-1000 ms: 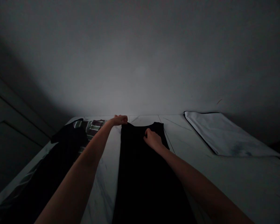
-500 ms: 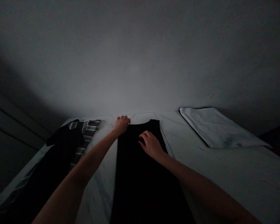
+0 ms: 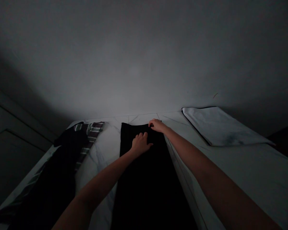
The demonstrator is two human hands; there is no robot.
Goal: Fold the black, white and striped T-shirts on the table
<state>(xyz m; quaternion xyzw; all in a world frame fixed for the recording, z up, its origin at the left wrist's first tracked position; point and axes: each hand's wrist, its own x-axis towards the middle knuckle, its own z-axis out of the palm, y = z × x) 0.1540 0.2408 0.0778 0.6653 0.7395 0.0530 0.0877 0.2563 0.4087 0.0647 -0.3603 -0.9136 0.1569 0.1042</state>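
Observation:
A long black garment [image 3: 146, 185] lies flat, its far edge curving slightly inward; whether it is trousers or a top, I cannot tell. My left hand [image 3: 141, 144] is over its upper middle, fingers apart and thumb stretched to the right, apparently lying on the cloth. At the far right corner, my right hand [image 3: 157, 125] has its fingers curled in a pinch on the garment's edge. Dim light hides the folds and seams of the cloth.
White marble-patterned surface [image 3: 103, 150] spreads beneath everything and meets a plain wall [image 3: 134, 64] behind. On the left lie dark clothing [image 3: 55, 179] and a striped cloth [image 3: 94, 129]. A pale folded cloth [image 3: 223, 126] with a dark edge lies at right.
My left hand has moved from the garment's far left corner to its middle, and its fingers have spread. My right hand has gone from the middle to the far right corner.

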